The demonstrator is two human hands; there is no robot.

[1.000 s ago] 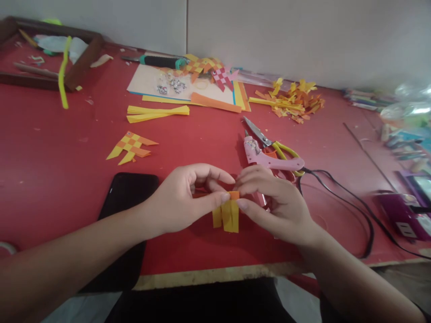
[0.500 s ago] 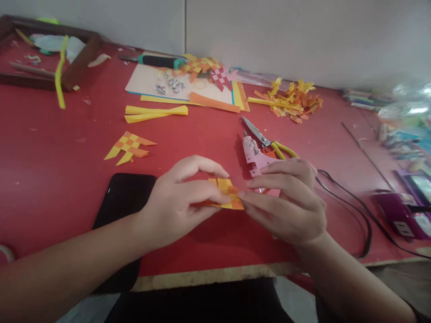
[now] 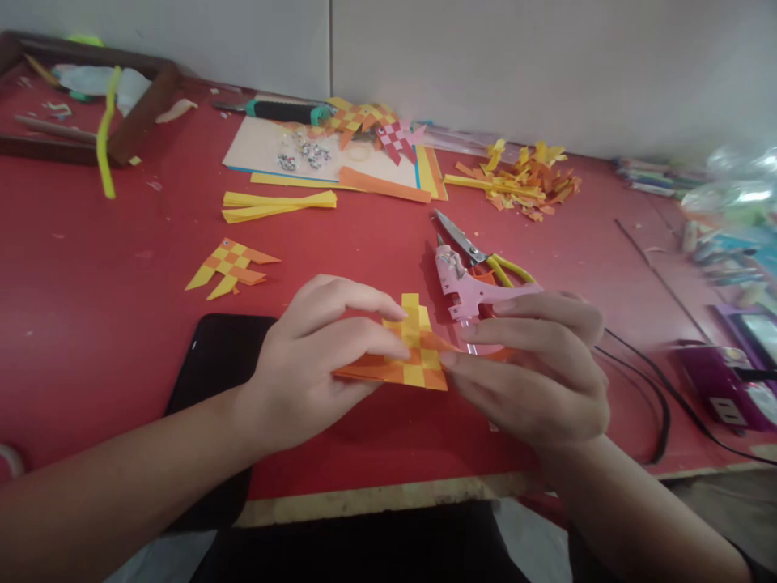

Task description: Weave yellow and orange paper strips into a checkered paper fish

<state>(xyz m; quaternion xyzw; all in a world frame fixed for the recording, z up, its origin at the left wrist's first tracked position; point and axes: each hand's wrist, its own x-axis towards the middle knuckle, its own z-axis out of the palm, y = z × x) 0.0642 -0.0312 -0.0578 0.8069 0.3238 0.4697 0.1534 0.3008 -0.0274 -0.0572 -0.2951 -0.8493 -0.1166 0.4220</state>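
Note:
A woven piece of yellow and orange paper strips (image 3: 413, 368) is held over the red table near its front edge. My left hand (image 3: 328, 356) grips its left side between thumb and fingers. At its right side, my right hand (image 3: 534, 364) pinches an orange paper strip (image 3: 446, 344) that runs out from the weave. Just behind the right hand lies a pink glue gun (image 3: 467, 287), partly hidden by the fingers. Scissors (image 3: 470, 243) with yellow handles rest beside it. A finished woven paper fish (image 3: 231, 263) lies to the left, behind a black phone (image 3: 212, 356).
Yellow paper strips (image 3: 279, 206) lie behind the fish. Paper scraps (image 3: 528, 182) are heaped at the back, near a cream sheet (image 3: 255, 146) bearing small beads and more woven fish. A wooden frame (image 3: 146, 113) stands back left. A black cord (image 3: 649, 380) and purple box (image 3: 722, 385) are at right.
My right hand has moved right, drawing the orange strip outward. The woven piece now shows more of itself, with a yellow strip end standing up at its top. The left hand has shifted slightly left.

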